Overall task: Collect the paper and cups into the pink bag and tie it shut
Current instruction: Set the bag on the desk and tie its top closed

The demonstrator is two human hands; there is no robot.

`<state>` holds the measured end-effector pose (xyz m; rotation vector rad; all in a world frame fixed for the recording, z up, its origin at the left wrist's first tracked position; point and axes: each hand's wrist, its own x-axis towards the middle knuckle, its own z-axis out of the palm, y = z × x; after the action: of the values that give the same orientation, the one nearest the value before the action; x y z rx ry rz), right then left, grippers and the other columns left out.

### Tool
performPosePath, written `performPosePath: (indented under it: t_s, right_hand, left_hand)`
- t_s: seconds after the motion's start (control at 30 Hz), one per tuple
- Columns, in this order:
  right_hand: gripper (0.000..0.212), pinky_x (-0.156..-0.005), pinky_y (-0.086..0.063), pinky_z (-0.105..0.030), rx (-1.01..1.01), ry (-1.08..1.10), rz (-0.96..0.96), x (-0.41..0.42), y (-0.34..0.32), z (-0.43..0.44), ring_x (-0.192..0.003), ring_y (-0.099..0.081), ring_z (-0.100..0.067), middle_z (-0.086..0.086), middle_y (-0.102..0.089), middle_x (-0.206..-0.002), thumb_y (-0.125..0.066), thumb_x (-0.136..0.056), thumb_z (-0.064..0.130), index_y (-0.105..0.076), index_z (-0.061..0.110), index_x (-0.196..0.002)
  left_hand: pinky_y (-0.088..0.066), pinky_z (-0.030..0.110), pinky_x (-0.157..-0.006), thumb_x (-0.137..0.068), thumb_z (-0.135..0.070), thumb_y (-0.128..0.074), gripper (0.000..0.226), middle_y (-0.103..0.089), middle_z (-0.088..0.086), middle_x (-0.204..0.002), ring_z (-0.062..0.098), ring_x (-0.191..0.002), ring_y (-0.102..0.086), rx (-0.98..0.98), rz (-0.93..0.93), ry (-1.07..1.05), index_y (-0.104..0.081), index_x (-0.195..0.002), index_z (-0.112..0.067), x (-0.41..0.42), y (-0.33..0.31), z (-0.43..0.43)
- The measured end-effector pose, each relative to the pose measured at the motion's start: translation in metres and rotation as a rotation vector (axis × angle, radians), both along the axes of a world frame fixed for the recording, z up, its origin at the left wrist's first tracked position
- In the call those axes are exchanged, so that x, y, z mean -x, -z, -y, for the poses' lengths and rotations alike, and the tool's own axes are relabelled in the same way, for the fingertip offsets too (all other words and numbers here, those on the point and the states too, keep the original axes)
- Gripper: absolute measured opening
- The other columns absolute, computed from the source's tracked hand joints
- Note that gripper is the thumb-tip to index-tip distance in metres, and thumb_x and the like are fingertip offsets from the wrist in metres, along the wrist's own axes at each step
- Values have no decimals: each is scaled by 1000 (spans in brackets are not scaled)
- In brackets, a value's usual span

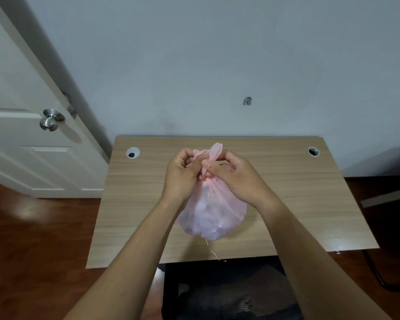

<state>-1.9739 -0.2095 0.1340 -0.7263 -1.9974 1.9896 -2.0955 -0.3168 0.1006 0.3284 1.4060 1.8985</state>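
The pink bag [211, 211] is held upright above the desk [286, 181], its twisted neck being gripped at the top by the left hand [183, 172] and the right hand [236, 174], with the full body hanging directly below both.

A wooden desk [286, 192] stands against a pale wall [217, 54], white door [21, 146] left, reddish floor [32, 239].

A translucent pink plastic bag [214, 211] is seen at the centre of the frame, rounded and bulging with pale contents that cannot be told apart. Its neck is gathered and twisted at the top, with a loose flap standing upward.
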Motion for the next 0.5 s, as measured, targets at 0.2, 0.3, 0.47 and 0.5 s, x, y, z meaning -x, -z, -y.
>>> performPosePath:
  t_s: [0.2, 0.3, 0.47, 0.5]
  right_hand:
    - [12, -82, -64, -50, -167, 298, -66, 4, 10, 9, -81, -79, -27, -3, -82, -93, -78, -105, 32, -77, 19, -103]
    - [10, -75, -63, -44, -212, 388, -93, 5, 11, 6, -71, -76, -22, -2, -78, -82, -78, -104, 24, -76, 17, -97]
    - [19, -72, -62, -51, -214, 469, 6, 7, 22, -1, -75, -78, -35, -4, -79, -78, -86, -97, 30, -75, 17, -87]
    - [22, -71, -63, -51, -194, 480, 26, 8, 25, -3, -75, -79, -35, -5, -80, -78, -87, -95, 30, -73, 16, -88]
  left_hand:
    - [-51, 29, -59, -107, -12, -68, 22, -66, 11, -80, 15, -61, -62, 77, -277, 4, -53, -96, 0, -4, -6, -1]
    - [-49, 33, -62, -112, -19, -61, 19, -70, 12, -78, 22, -62, -65, 104, -385, 31, -50, -102, -6, -3, -3, 2]
    - [-46, 26, -70, -108, -4, -54, 8, -66, -10, -77, 8, -72, -62, 199, -899, 150, -57, -106, -12, 1, -4, 9]
    - [-43, 22, -72, -104, 2, -55, 13, -64, -12, -84, 2, -78, -60, 202, -988, 155, -59, -106, -11, 2, -4, 8]
